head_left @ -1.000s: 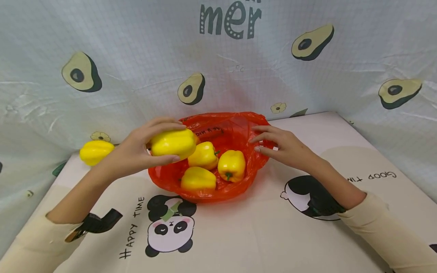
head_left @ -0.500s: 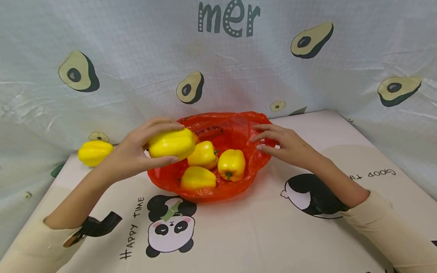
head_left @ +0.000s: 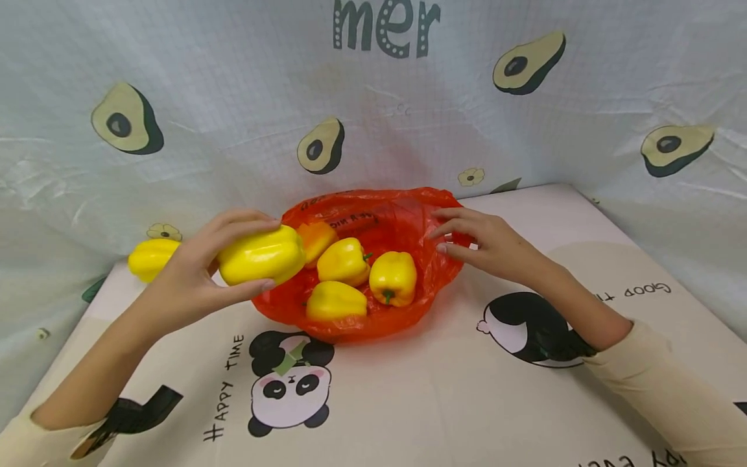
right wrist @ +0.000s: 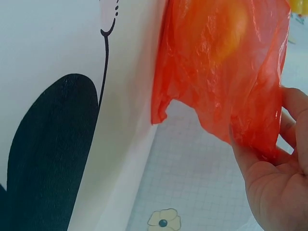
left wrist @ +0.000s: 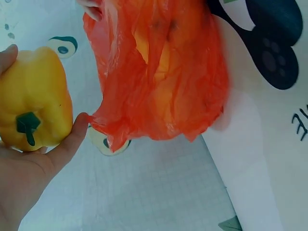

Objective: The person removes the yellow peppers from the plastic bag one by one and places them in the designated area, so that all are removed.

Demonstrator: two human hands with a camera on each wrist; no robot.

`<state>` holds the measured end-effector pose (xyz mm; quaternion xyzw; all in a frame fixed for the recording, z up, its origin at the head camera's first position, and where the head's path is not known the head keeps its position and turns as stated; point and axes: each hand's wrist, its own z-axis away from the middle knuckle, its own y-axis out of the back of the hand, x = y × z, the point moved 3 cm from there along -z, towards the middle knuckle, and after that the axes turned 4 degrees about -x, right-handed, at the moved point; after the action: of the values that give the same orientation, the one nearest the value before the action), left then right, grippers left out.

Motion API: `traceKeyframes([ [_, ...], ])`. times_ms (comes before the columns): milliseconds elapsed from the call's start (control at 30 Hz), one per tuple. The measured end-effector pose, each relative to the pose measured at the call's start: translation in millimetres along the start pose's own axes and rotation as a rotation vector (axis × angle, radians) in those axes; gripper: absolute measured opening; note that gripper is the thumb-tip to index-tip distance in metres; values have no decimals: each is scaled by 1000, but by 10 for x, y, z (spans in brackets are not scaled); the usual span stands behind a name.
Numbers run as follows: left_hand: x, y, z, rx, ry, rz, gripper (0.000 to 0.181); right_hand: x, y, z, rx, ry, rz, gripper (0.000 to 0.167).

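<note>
Pale backdrop sheeting (head_left: pixel 222 78), printed with avocados, is rising behind the table (head_left: pixel 420 402); its lettering is running off the top of the head view, with only "mer" showing. Left hand (head_left: pixel 192 275) is holding a yellow pepper (head_left: pixel 262 255) aloft, thumb below and fingers above; in the left wrist view its stem side is facing the camera, and the thumb tip is reaching the bag's corner — contact cannot be told. Right hand (head_left: pixel 490 250) is pinching the right rim of the red plastic bag (head_left: pixel 373 327) between thumb and fingers; red film is veiling the thumb tip in the right wrist view.

The bag is gaping upward; three peppers (head_left: pixel 393 279) are resting inside, while a more orange pepper (head_left: pixel 317 240) is showing only in part behind the lifted one. A loose pepper (head_left: pixel 150 258) is sitting near the table's left edge, partly covered by the left hand.

Bag and backdrop are lying close together at the far edge; the right edge is running well apart from the bag — a panda print (head_left: pixel 290 389) is marking the wider stretch on the near side.
</note>
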<state>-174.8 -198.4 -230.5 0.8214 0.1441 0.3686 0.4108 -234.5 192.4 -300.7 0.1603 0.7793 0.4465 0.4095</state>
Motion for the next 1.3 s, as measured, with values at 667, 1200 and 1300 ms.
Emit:
traceKeyframes([
  [667,-169,246,244,215,32,-45,75,-52,-16,-76,-31,5,28,28],
  [1200,-666,386,290,255,294,3,76,0,-46,-74,-24,-11,19,27],
  [1300,-756,421,291,248,331,-6,75,11,-46,-75,-20,-11,19,27],
])
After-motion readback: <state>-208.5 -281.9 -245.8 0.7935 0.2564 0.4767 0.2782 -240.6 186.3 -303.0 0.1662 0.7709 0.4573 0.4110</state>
